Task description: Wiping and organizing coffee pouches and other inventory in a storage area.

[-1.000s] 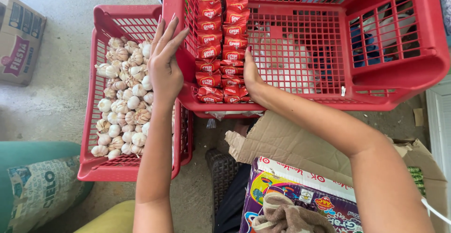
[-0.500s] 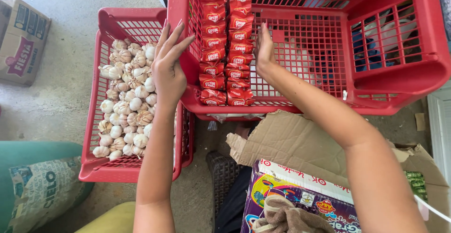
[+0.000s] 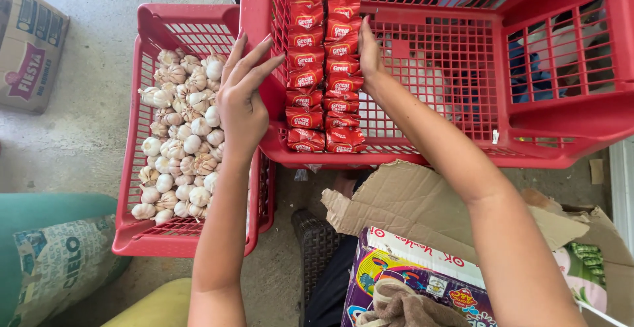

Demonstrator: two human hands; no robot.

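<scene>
While the open right hand (image 3: 368,53) has slid up beside the two rows of red foil sachets (image 3: 323,63) along the upper red plastic crate's (image 3: 561,135) left wall, the left hand (image 3: 243,99), fingers spread, steadies that wall, holding nothing.

A bare grey concrete floor (image 3: 99,10) fills the ground, lit by soft, even daylight with faint shadows. At ten o'clock a brown cardboard box (image 3: 30,46) sits on it at the frame's edge. At eight o'clock lies a green printed sack (image 3: 56,261), with a pale yellow-green object (image 3: 152,304) just beside it toward seven o'clock. At five o'clock a torn cardboard flap (image 3: 422,198) overlaps a colourful printed carton (image 3: 422,281). At three o'clock a pale upright strip (image 3: 621,188) runs along the right edge
</scene>
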